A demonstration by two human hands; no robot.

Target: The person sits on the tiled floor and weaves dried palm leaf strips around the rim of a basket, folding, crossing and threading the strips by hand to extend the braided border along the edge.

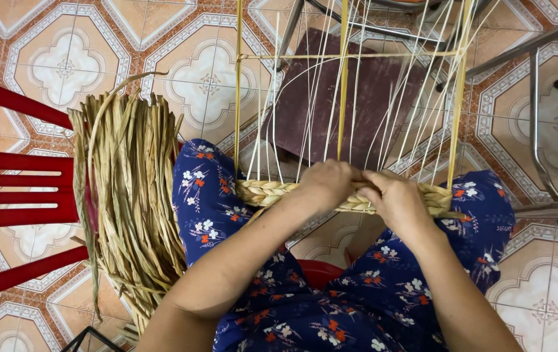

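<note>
While both hands press on the braided straw band (272, 191) that lies across the person's lap, the left hand (326, 183) curls its fingers shut over the band's middle and the right hand (397, 199) clamps the stretch just beside it. Thin pale strands (311, 98) rise from the band to a stick frame (343, 56) (its uprights are yellowish sticks). A bundle of dried straw (132, 195) hangs over the edge of a red chair (21, 195) to the left. A dark board (351, 98) lies on the patterned tile floor (64, 65) behind the frame, near metal chair legs (540, 130).
</note>
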